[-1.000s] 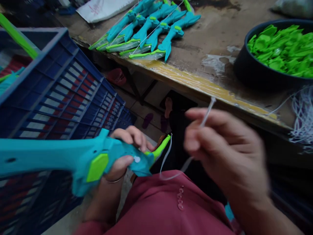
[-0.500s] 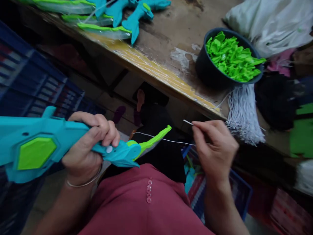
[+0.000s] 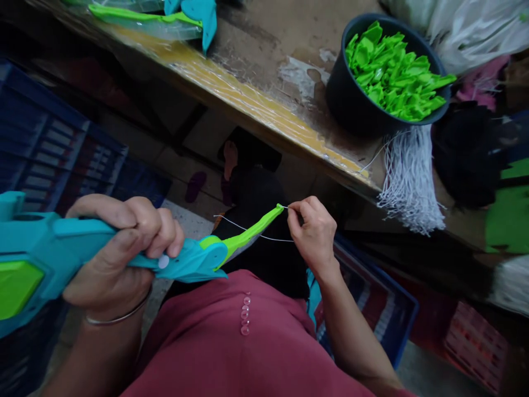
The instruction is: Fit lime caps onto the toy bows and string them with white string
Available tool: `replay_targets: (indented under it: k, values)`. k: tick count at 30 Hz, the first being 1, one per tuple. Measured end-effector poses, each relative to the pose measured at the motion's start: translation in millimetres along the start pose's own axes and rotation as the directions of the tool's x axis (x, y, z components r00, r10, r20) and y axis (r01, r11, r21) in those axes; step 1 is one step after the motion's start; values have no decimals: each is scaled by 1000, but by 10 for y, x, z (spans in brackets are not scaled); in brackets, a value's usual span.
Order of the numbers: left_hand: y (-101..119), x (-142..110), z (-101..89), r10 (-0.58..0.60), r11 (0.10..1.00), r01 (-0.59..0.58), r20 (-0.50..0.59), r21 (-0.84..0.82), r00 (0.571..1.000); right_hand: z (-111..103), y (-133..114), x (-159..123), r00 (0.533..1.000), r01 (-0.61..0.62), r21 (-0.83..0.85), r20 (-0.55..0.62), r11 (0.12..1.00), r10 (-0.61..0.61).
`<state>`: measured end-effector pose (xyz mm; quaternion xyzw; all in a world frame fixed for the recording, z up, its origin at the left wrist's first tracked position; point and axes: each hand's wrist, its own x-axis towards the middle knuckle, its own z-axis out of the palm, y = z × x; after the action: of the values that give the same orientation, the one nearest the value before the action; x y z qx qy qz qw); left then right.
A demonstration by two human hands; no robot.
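Observation:
My left hand (image 3: 118, 248) is wrapped round the teal body of a toy bow (image 3: 194, 259), held over my lap. Its green limb (image 3: 248, 231) points up and to the right. My right hand (image 3: 312, 229) pinches a thin white string (image 3: 243, 227) right at the tip of that green limb. The string runs back from the tip along the limb towards the teal body. A silver bangle sits on my left wrist.
A worn wooden bench edge (image 3: 264, 116) runs across above my hands. On it stand a dark bowl (image 3: 359, 113) of green plastic parts, a bundle of white strings (image 3: 407, 176) and finished teal toys (image 3: 165, 14). Blue crates stand at left (image 3: 53, 149) and under my right arm (image 3: 376, 309).
My right hand has moved left, bringing the string end to the tip of the green limb. The view has shifted slightly and the toy sits lower and further left.

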<state>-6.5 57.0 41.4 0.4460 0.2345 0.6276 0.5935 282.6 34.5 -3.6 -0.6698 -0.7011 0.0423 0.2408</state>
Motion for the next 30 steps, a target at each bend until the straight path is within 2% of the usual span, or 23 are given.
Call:
replay_targets:
  k: [4, 8, 10, 12, 14, 17, 20, 24, 27, 29, 30]
  values:
    - [26, 4, 20, 9, 1000, -10, 61, 12, 998, 18, -11, 11, 1000, 24, -60, 6, 998, -23]
    - [73, 18, 76, 0, 1000, -2, 73, 21, 997, 16, -41, 6, 999, 40, -120, 10, 992, -39]
    - [92, 23, 52, -5, 1000, 4, 131, 14, 991, 23, -59, 1, 999, 35, -102, 21, 994, -33]
    - [107, 16, -16, -1, 1000, 7, 242, -26, 970, 33, -76, -5, 999, 21, -64, 41, 998, -19]
    - [121, -2, -102, -3, 995, 33, 290, -98, 957, 33, -89, -14, 997, 3, -25, 77, 1000, -1]
    - [147, -27, -179, -42, 971, 108, 296, -211, 954, 6, -93, -40, 984, -16, 28, 180, 999, 11]
    - [177, -7, -148, -52, 978, 110, 306, -175, 951, -44, -78, -77, 964, -33, 57, 265, 998, 17]
    - [191, 57, -43, -7, 994, 43, 347, -96, 938, -98, -65, -107, 964, -100, 140, 259, 985, 62]
    - [151, 62, 26, -6, 993, 50, 391, -104, 920, -94, -64, -97, 968, -149, 256, 234, 955, 88]
    - [94, 34, 91, 0, 991, 48, 354, -126, 935, -72, -36, -86, 968, -175, 302, 227, 937, 108]
    - [58, 13, 133, 1, 990, 41, 297, -136, 955, -66, -6, -84, 966, -195, 312, 225, 930, 127]
